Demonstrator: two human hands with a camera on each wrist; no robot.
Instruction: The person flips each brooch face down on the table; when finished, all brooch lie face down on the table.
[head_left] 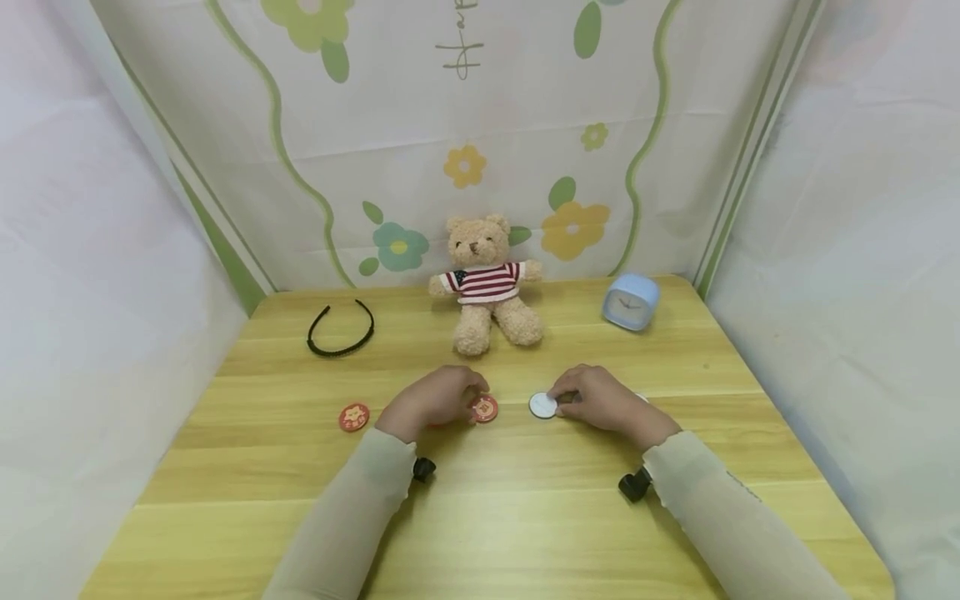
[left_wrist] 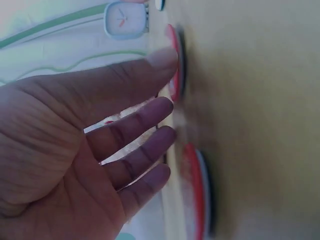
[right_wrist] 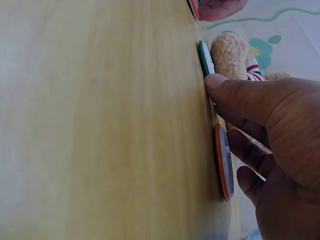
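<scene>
My left hand [head_left: 444,395] bends over a round red disc [head_left: 486,408] with a pale picture, thumb and index finger at its left edge. In the left wrist view the thumb overlaps that disc, while the other fingers curve loosely. A second red disc [left_wrist: 192,190] is partly hidden below this hand in the head view. My right hand [head_left: 600,398] pinches the right edge of a white-faced disc [head_left: 542,406], which has a green rim in the right wrist view. Another pale disc with an orange-red rim [right_wrist: 225,162] lies under the right hand's remaining fingers.
Farther left is a red disc with a yellow star [head_left: 354,417]. Along the back of the wooden table [head_left: 495,517] are a black headband [head_left: 341,346], a teddy bear [head_left: 487,283] in a striped shirt and a light blue clock [head_left: 632,302]. Flowered cloth hangs behind.
</scene>
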